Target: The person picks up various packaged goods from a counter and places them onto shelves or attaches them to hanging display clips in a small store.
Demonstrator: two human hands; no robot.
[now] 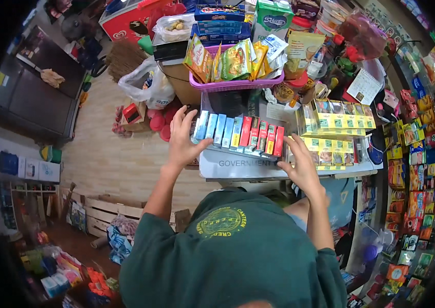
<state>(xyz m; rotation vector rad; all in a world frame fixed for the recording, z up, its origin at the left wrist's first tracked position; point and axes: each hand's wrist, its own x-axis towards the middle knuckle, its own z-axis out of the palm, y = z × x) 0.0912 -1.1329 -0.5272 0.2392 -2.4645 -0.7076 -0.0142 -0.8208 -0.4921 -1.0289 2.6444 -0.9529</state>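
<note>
A row of small upright cigarette packs (242, 134), light blue on the left and red on the right, stands on the table in front of me. They seem to sit in a low, shallow tray (236, 151). My left hand (186, 140) is at the row's left end, fingers spread, its thumb close to the blue packs. At the other end, beside the last red pack, is my right hand (298, 159), fingers apart and curved. Whether either hand touches the tray is hard to tell. Right of my right hand are stacked yellow-banded packs (331, 150) with picture panels.
A purple basket (236, 85) of seasoning sachets stands behind the row. Blue boxes (221, 29) and a green-and-white carton (273, 19) rise behind it. An open notebook (364, 86) lies at right. Hanging goods (417, 173) line the right side. The table's front edge (240, 178) is near me.
</note>
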